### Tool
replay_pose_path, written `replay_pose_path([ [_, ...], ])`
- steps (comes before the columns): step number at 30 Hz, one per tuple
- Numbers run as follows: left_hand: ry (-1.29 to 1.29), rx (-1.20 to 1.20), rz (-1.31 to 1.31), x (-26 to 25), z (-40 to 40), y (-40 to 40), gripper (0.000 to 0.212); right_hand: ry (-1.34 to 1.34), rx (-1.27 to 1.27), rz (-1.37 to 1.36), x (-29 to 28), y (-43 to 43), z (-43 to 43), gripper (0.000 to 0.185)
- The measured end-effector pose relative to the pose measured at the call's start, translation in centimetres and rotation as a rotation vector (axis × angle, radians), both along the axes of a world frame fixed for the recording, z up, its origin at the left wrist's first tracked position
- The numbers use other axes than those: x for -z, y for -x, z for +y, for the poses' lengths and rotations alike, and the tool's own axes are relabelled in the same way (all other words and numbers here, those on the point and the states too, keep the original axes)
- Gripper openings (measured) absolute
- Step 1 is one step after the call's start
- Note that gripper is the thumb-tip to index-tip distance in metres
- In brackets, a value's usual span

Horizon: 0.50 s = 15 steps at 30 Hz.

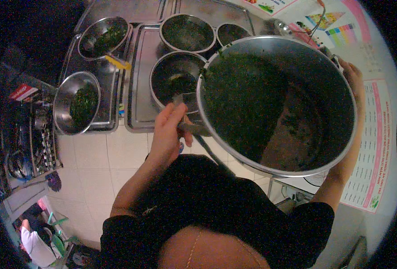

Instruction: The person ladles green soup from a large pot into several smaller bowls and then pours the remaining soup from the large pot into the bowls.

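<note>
A large metal pot [276, 173] is held up in front of me, tilted so that its mouth faces me. Finely chopped dark green leaves [242, 101] in dark liquid lie along its left side. My left hand [168, 129] is closed at the pot's left handle [196, 129]. A short flat metal piece [178, 99] rises above that fist; what it belongs to is hidden. At the pot's far right side, my right hand [353, 74] grips near the rim, its fingertips partly hidden. Just left of the pot stands a metal bowl [154, 90] with a little green food inside.
More metal bowls [186, 16] [233, 25] stand behind. Two bowls with greens [87, 40] [60, 111] sit on a left metal tray [107, 117], beside a yellow-handled utensil [117, 63]. A utensil rack [43, 144] is at left. Printed posters [370, 151] cover the right wall.
</note>
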State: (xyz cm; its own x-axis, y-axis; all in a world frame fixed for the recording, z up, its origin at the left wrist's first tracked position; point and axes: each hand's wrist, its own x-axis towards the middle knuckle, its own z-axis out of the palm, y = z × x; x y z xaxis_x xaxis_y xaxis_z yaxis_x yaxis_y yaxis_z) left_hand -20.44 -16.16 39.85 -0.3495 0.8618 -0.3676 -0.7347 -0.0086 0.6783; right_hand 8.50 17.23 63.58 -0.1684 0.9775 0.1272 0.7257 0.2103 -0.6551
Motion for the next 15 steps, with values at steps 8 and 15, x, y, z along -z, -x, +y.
replay_pose_path([
  [8,0.014,0.000,-0.087,4.6,-2.1,-1.8,0.016,-0.070,-0.107,-0.222,1.9,1.8,-1.9,0.028],
  [15,0.070,-0.013,-0.115,5.4,-2.5,-1.6,0.018,-0.014,-0.121,-0.303,3.1,3.4,-2.2,0.036],
])
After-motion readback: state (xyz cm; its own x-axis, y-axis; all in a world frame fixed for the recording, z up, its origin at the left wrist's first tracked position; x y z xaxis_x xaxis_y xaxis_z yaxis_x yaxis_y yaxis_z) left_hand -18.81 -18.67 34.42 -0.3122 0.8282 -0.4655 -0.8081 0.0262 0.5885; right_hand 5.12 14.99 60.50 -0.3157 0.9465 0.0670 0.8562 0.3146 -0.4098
